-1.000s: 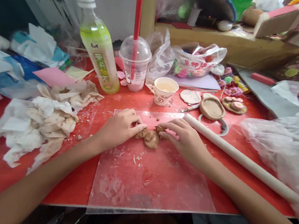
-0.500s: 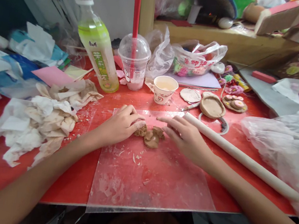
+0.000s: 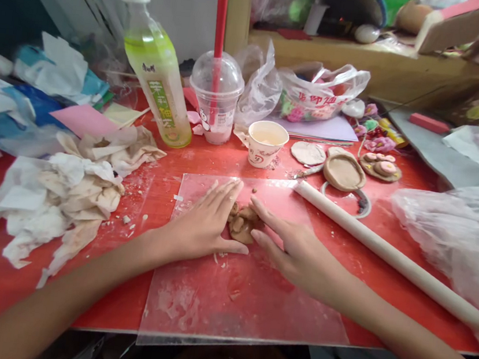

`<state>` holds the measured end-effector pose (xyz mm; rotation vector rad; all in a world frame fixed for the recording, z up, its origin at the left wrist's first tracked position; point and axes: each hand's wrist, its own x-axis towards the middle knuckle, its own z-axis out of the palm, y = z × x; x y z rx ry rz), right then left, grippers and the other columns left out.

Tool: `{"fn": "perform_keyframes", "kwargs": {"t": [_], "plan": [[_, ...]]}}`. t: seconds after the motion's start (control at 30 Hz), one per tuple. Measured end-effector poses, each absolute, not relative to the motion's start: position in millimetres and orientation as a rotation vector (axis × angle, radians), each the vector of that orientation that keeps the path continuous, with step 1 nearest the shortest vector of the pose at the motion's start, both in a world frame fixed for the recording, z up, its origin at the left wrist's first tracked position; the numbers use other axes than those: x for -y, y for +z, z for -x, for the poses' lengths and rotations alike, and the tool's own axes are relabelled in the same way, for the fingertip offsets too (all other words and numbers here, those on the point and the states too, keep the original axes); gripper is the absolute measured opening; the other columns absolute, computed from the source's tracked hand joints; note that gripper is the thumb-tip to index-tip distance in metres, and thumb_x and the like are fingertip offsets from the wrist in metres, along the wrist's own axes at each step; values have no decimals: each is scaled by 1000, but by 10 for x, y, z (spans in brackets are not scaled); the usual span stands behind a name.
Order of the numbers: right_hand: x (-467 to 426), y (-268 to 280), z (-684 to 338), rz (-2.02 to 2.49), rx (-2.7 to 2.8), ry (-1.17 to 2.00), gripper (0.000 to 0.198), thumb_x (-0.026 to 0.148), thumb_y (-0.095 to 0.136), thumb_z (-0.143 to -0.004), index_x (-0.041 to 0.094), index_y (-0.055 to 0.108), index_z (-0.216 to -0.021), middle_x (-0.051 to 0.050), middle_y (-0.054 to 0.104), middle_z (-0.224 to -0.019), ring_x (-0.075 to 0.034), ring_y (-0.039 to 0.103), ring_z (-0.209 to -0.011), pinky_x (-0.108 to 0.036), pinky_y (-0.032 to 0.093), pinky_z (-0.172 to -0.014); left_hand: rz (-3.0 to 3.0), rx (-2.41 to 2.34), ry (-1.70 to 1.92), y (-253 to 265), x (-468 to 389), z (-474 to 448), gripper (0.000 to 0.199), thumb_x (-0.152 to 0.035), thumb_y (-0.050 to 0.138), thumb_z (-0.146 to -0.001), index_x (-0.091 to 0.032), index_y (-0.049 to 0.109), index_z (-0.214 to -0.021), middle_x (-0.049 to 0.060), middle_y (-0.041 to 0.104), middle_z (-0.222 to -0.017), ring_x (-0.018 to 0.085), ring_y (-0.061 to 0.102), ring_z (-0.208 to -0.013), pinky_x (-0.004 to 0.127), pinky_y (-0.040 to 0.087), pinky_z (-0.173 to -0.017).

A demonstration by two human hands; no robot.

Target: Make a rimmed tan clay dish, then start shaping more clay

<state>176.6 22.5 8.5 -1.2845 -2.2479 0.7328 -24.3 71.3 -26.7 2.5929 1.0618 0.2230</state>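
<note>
Lumps of brown clay (image 3: 242, 226) lie close together on a clear plastic sheet (image 3: 223, 311) spread over the red table. My left hand (image 3: 206, 222) lies along the left side of the clay, its thumb stretched out below the lumps and its fingers extended past them. On the other side is my right hand (image 3: 288, 244), fingers straight and apart, the fingertips at the clay's right edge. Both hands cup round the lumps without gripping them. Part of the clay is hidden behind the left fingers. A small crumb of clay sits just above the right fingertips.
A long pale rolling rod (image 3: 388, 250) slants across the right side. Behind the sheet stand a paper cup (image 3: 265, 142), a plastic cup with a red straw (image 3: 214, 101) and a bottle (image 3: 160, 76). Crumpled tissues (image 3: 76, 188) lie left; a shaped clay piece (image 3: 344, 170) sits back right.
My left hand has turned and spread along the clay's left side, its thumb now below the lumps. My right hand has come slightly down and inward. The clay lumps sit closer together.
</note>
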Motion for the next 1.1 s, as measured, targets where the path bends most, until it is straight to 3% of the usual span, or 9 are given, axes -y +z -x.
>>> {"fn": "perform_keyframes", "kwargs": {"t": [0.07, 0.23, 0.53, 0.77, 0.87, 1.0, 1.1], "plan": [[-191, 72, -1757, 1280, 2272, 755, 55, 22, 41, -92, 3, 27, -142, -15, 62, -123, -20, 63, -105, -32, 54, -83, -2587, -1087, 225, -272, -708, 216, 107, -76, 45, -72, -8, 9, -146, 23, 17, -152, 32, 15, -142, 50, 17, -115], [-170, 26, -1745, 1224, 2290, 755, 56, 16, 43, -90, 1, 26, -141, -19, 52, -133, -19, 56, -118, -30, 50, -93, -2617, -1053, 297, -267, -697, 203, 96, -72, 44, -77, -8, 16, -144, 22, 25, -150, 27, 19, -142, 45, 23, -115], [-184, 13, -1755, 1134, 2338, 711, 60, 18, 41, -88, 4, 24, -143, -20, 39, -143, -23, 40, -132, -42, 42, -104, -2677, -974, 344, -291, -665, 201, 84, -49, 55, -83, -11, 12, -144, 21, 25, -150, 26, 16, -142, 47, 24, -114], [-217, -56, -1726, 1130, 2337, 702, 64, 17, 41, -86, 2, 20, -145, -20, 27, -149, -25, 23, -139, -46, 32, -111, -2646, -1060, 435, -319, -625, 106, 70, -47, 45, -90, -9, 19, -142, 24, 29, -147, 27, 19, -142, 49, 25, -114], [-284, -58, -1761, 1134, 2257, 827, 65, 19, 40, -87, 8, 17, -147, -17, 29, -149, -23, 29, -138, -47, 32, -111, -2542, -1109, 449, -283, -649, 82, 73, -48, 46, -89, -11, 16, -144, 23, 26, -149, 27, 18, -142, 51, 21, -114], [-402, -13, -1863, 1175, 2016, 1019, 60, 25, 37, -92, 18, 14, -148, -11, 35, -147, -18, 39, -133, -44, 36, -108, -2320, -1066, 290, -65, -755, 210, 99, -58, 55, -80, -16, -4, -147, 21, 3, -154, 29, 10, -143, 49, 26, -112], [-452, 12, -1904, 1289, 2075, 873, 53, 29, 37, -94, 15, 28, -144, -11, 35, -147, -20, 36, -134, -46, 32, -111, -2417, -1019, 176, 102, -853, 372, 75, -55, 48, -86, -22, 18, -146, 13, 9, -156, 29, 1, -143, 54, 18, -113]]}}
